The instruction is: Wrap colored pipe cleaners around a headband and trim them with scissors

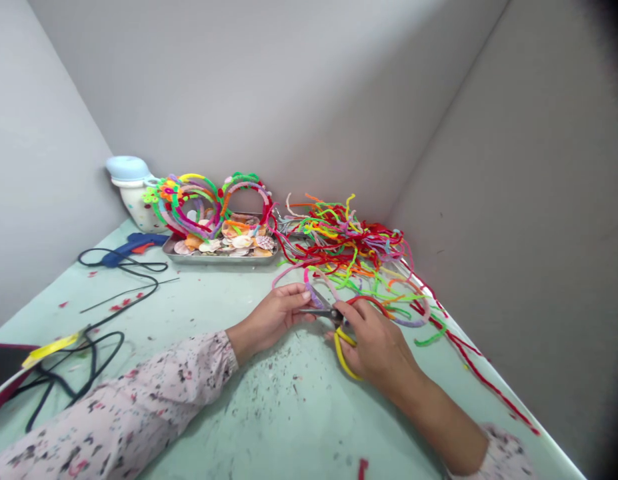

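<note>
My right hand (376, 343) grips yellow-handled scissors (345, 350), whose blades point left toward my left hand (276, 315). My left hand pinches a lilac pipe cleaner (313, 293) right at the blade tips. The lilac and pink pipe cleaner curves on to the right as a loop (413, 321) lying on the pale green table (269, 413). Behind both hands lies a tangled heap of coloured pipe cleaners (349, 243).
A metal tray (219, 259) of seashells stands at the back, with several pipe-cleaner-wrapped headbands (203, 200) over it. A blue glue gun (131, 247) and black cables (96, 333) lie left. A white and blue jar (131, 183) stands in the corner. Grey walls enclose the table.
</note>
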A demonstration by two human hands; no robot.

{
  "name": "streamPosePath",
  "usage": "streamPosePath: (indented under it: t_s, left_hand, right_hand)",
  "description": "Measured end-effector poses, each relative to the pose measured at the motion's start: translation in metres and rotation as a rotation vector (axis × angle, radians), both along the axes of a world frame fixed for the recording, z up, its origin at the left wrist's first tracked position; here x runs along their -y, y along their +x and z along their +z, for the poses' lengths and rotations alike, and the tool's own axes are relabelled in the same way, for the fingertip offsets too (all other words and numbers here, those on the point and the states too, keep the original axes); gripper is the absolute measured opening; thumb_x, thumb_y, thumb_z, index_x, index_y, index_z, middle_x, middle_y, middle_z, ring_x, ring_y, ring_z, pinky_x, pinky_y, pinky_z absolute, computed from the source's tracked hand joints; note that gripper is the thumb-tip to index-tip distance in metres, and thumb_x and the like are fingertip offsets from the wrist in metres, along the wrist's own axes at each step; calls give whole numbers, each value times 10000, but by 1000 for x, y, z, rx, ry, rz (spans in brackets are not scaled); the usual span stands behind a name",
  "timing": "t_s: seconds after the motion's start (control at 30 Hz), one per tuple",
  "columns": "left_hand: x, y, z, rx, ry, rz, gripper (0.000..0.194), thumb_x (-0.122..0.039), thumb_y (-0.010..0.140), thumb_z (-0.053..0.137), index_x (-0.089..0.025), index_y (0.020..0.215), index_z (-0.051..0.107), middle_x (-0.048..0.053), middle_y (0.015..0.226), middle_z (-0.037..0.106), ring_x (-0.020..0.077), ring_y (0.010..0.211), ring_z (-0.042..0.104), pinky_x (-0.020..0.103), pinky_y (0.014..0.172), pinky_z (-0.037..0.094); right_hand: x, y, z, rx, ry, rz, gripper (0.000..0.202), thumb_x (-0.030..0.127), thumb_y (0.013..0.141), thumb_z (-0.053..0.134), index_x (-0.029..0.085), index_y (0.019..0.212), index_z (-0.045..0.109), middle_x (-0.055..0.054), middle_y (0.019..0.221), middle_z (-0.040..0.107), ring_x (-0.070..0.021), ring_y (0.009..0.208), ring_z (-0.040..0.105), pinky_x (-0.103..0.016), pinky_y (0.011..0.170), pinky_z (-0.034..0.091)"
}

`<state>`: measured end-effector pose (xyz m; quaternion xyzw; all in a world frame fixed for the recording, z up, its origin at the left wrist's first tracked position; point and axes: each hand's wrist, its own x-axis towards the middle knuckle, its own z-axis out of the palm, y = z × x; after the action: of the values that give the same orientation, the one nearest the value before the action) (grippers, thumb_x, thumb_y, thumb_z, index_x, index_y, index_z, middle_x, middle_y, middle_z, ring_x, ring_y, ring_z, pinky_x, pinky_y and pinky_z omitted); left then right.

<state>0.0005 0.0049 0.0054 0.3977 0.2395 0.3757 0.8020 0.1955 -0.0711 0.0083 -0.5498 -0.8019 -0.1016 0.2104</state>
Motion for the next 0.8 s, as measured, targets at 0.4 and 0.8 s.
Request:
streamPosePath:
  t_s: [0.4,0.8]
  left_hand:
    - [1,0,3,-6,-72,11,53,-145,788,695,-108,792,657,36,753,665,109,680,643,209,637,570]
    - [-2,-2,-3,26,-102,-29,63,-136,787,700,-104,815,653,53,808,695,127,716,689,204,661,578]
  right_hand:
    - [2,-1,2,77,52,-40,431,380,822,640,161,1189,587,-96,930,593,-239,828,561,-333,712,441]
    - [7,-2,2,107,91,-83,361,367,826,644,204,1146,603,-42,881,616,-187,750,591,-293,616,391]
